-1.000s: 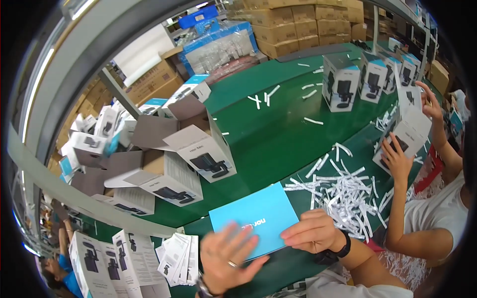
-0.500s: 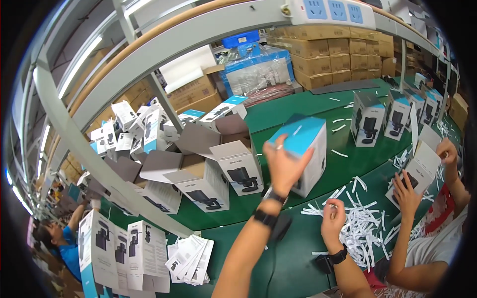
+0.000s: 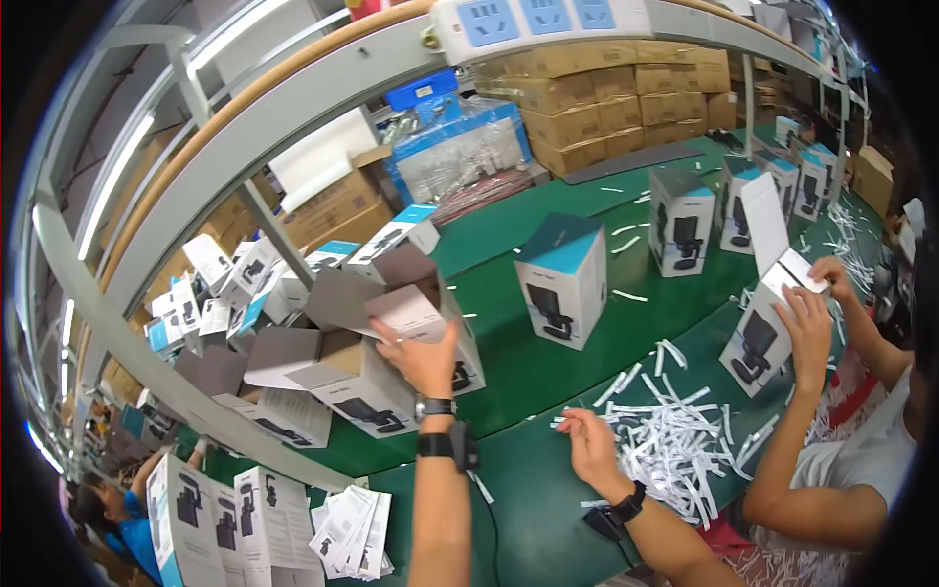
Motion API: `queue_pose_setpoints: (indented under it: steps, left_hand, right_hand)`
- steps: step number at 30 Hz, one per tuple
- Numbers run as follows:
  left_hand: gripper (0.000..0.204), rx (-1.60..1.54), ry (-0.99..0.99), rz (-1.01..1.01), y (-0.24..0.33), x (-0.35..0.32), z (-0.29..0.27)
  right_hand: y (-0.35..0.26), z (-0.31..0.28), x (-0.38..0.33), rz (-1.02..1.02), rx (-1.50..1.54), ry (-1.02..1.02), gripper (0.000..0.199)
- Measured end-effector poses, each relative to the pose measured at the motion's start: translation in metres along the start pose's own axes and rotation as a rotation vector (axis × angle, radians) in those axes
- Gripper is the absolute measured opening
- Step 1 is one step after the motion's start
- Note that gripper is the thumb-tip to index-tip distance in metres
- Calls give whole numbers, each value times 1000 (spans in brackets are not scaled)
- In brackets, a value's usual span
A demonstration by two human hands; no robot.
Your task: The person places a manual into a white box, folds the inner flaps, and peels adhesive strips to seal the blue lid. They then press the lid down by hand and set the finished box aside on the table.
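Observation:
My left hand [image 3: 423, 360] is at an open white product box [image 3: 468, 354], its fingers and thumb gripping the box's front near the top edge. The box's grey-lined flaps stand up. To its left is another open box [image 3: 367, 401] with a dark device pictured on it. Low over the bench, beside a heap of white paper strips [image 3: 675, 450], my right hand [image 3: 595, 452] has its fingers closed; whether a strip is pinched in them is not clear. A closed box with a blue top edge [image 3: 562, 293] stands upright beyond, touched by neither hand.
Folded leaflets [image 3: 354, 533] lie by flattened box sleeves [image 3: 279, 519] at the near left. Several closed boxes [image 3: 682, 230] line the far right. At right, a co-worker's hands [image 3: 810, 328] hold an open box [image 3: 758, 342]. A metal post [image 3: 210, 357] crosses the left side.
My left hand has left the closed blue-topped box, which now stands alone, and moved left to the open box. My right hand stays low by the paper strips. The view has shifted.

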State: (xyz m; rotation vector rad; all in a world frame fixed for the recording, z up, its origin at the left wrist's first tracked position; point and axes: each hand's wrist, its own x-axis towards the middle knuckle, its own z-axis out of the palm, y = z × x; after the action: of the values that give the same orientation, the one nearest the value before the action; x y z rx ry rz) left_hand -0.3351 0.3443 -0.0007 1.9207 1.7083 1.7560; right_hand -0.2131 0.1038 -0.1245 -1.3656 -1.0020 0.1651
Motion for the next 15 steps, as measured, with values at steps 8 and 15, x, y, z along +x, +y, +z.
queue_pose_setpoints:
  steps: [8,15]
  left_hand:
    - [124,-454,-609,481,-118,-60,-90]
    - [64,-403,-869,114,-129,-109,-186]
  right_hand:
    - [10,-20,10,140,175,55,26]
    - [31,-15,2,326,467,-223,34]
